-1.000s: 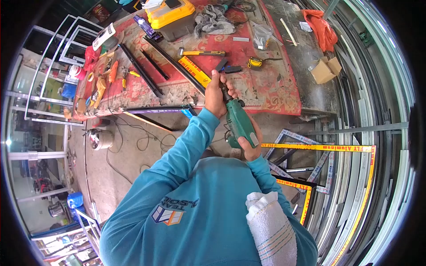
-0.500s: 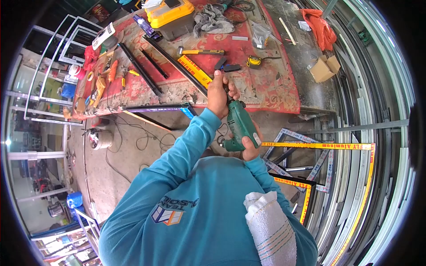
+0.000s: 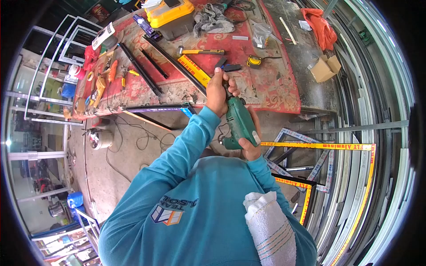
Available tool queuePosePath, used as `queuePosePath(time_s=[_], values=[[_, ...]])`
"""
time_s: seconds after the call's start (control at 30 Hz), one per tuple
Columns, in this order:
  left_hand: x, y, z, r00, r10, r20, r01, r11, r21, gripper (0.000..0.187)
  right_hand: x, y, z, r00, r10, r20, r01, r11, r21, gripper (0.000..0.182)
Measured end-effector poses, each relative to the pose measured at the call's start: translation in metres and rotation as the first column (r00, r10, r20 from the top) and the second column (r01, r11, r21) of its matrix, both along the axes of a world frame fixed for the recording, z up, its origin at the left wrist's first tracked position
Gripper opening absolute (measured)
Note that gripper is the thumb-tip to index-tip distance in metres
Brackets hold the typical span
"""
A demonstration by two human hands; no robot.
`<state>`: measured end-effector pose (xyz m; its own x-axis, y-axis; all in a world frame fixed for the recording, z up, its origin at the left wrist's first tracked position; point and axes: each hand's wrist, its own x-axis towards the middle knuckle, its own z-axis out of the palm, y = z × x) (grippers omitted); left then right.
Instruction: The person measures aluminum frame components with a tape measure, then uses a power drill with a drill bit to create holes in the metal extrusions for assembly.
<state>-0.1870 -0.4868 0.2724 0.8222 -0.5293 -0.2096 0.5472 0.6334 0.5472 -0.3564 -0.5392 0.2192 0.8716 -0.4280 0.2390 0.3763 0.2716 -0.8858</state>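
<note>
A green power drill is held between my two hands in front of my chest, just off the table's near edge. Its chuck end points up toward the table, and its rear lies closest to me. My left hand is closed around the chuck, fingers curled over it and thumb pointing forward. Around the rear part of the drill body, my right hand is wrapped, with some of its fingers hidden behind the casing. Just beyond my left hand lie small black pieces and a yellow-taped black aluminium profile.
On the red cloth-covered table are a hammer, tape measure, yellow-lidded toolbox and pliers. Taped frames and long metal profiles stand at right. Cables cross the floor.
Both hands and the drill have shifted very slightly left and forward. The grip on the drill stays much the same.
</note>
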Motion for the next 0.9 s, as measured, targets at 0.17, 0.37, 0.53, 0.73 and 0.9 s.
queuePosePath(time_s=[0.17, 0.37, 0.53, 0.73, 0.9], values=[[0.0, 0.0, 0.002, 0.999, 0.014, 0.029, -0.015, 0.999, 0.036, 0.037, 0.0, -0.002, -0.013, 0.998, 0.044, -0.038, -0.038, 0.989, 0.141, 0.089], [0.002, 0.0, 0.0, 1.0, 0.012, 0.02, -0.012, 1.0, 0.023, 0.036, 0.0, -0.001, -0.013, 0.995, 0.063, -0.073, -0.051, 0.986, 0.157, 0.072], [0.001, 0.0, 0.002, 0.999, -0.006, 0.036, 0.005, 1.0, 0.013, 0.037, 0.0, -0.001, -0.012, 0.995, 0.041, -0.094, -0.03, 0.993, 0.11, 0.072], [-0.001, -0.007, -0.003, 0.997, 0.03, 0.066, -0.035, 0.996, 0.077, 0.04, -0.001, -0.007, -0.022, 0.993, -0.089, -0.078, 0.075, 0.983, -0.167, 0.079], [-0.004, -0.01, -0.005, 0.993, -0.044, 0.11, 0.028, 0.99, 0.139, 0.044, -0.002, -0.008, -0.014, 0.989, -0.133, -0.069, 0.12, 0.979, -0.162, 0.082]])
